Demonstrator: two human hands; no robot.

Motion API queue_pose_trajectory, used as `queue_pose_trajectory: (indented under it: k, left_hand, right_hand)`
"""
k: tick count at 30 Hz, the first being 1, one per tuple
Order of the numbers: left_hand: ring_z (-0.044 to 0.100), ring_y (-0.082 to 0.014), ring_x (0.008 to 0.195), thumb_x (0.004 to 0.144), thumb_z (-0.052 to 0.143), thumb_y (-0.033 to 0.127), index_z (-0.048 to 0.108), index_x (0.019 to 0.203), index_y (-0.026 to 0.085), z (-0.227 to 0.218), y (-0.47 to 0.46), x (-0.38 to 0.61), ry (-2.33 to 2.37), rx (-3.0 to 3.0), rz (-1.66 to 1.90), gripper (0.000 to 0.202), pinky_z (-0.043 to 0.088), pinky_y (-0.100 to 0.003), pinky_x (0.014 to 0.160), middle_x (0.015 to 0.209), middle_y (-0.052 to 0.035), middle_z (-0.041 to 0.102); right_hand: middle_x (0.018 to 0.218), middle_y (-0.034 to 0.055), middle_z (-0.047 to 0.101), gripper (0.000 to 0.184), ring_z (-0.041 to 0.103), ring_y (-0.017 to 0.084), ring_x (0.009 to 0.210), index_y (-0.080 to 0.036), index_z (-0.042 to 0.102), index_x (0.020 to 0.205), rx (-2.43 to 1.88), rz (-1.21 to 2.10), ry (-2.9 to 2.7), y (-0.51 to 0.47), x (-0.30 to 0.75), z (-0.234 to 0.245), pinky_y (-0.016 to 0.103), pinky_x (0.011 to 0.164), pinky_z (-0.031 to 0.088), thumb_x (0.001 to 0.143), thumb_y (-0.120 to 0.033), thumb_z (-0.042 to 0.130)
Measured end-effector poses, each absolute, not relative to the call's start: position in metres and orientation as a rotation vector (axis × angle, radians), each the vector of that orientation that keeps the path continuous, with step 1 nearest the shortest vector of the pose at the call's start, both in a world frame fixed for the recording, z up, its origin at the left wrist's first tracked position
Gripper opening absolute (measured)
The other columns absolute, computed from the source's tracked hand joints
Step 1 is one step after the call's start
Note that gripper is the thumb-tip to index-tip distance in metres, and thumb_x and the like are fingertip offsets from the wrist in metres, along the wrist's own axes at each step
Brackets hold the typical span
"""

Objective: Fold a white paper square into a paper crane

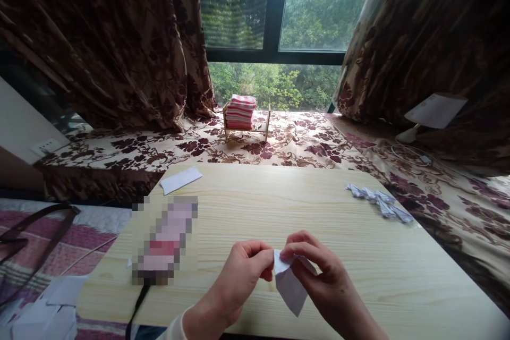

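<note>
Over the front of the wooden table, both hands meet at a small white sheet of paper (292, 288), its lower end hanging in a point. My left hand (245, 268) pinches the paper's upper left corner between thumb and index finger. On the other side, my right hand (319, 263) grips the upper right part, its fingertips lying on the paper's top. The paper looks creased or partly folded there. Part of it is hidden behind the right fingers.
Several folded white paper pieces (380, 202) lie at the table's (274, 196) right edge. A flat white paper strip (181, 179) and a pixelated object (167, 239) with a black strap are on the left. Behind stands a small rack (268, 122) with folded pink-and-white cloths (241, 111).
</note>
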State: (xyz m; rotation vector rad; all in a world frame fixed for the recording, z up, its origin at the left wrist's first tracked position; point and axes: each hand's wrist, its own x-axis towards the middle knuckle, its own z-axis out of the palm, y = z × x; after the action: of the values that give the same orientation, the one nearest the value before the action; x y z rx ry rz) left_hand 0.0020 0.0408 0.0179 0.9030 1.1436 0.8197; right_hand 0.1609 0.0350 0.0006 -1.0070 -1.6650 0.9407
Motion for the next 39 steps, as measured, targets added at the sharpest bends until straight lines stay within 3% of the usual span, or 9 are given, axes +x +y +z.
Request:
queue_pose_trajectory:
  k: [8, 15, 23, 39]
  left_hand:
    - [0.046, -0.0134, 0.065, 0.069, 0.061, 0.028, 0.07, 0.064, 0.009, 0.02, 0.036, -0.002, 1.096, 0.903, 0.78, 0.021, 0.038, -0.027, 0.066, 0.06, -0.0024, 0.055]
    - [0.046, -0.013, 0.063, 0.066, 0.065, 0.028, 0.062, 0.056, 0.011, 0.025, 0.035, -0.003, 1.038, 0.786, 0.785, 0.02, 0.04, -0.029, 0.067, 0.059, -0.0018, 0.052]
    - [0.048, -0.0143, 0.064, 0.066, 0.069, 0.033, 0.063, 0.059, 0.011, 0.026, 0.033, -0.003, 1.007, 0.746, 0.806, 0.024, 0.042, -0.031, 0.069, 0.061, -0.0027, 0.053]
    - [0.048, -0.0137, 0.064, 0.071, 0.064, 0.03, 0.067, 0.059, 0.01, 0.036, 0.032, -0.005, 1.048, 0.829, 0.831, 0.024, 0.04, -0.029, 0.067, 0.059, -0.0034, 0.056]
  right_hand:
    - [0.084, -0.0004, 0.057, 0.024, 0.058, 0.012, 0.074, -0.028, 0.065, 0.087, -0.973, 0.91, -1.719, 0.036, 0.162, 0.0, 0.018, 0.058, 0.045, 0.084, -0.008, 0.053]
    - [0.087, 0.0012, 0.056, 0.028, 0.057, 0.013, 0.074, -0.029, 0.066, 0.094, -0.966, 0.847, -1.816, 0.035, 0.165, 0.001, 0.02, 0.058, 0.045, 0.087, -0.007, 0.05]
    - [0.09, 0.0016, 0.055, 0.034, 0.059, 0.012, 0.075, -0.032, 0.062, 0.105, -0.88, 0.666, -1.906, 0.036, 0.164, 0.001, 0.019, 0.058, 0.048, 0.087, -0.005, 0.051]
    - [0.086, 0.0026, 0.056, 0.029, 0.059, 0.011, 0.069, -0.028, 0.066, 0.101, -0.938, 0.664, -1.86, 0.033, 0.162, 0.005, 0.018, 0.05, 0.045, 0.087, -0.007, 0.053]
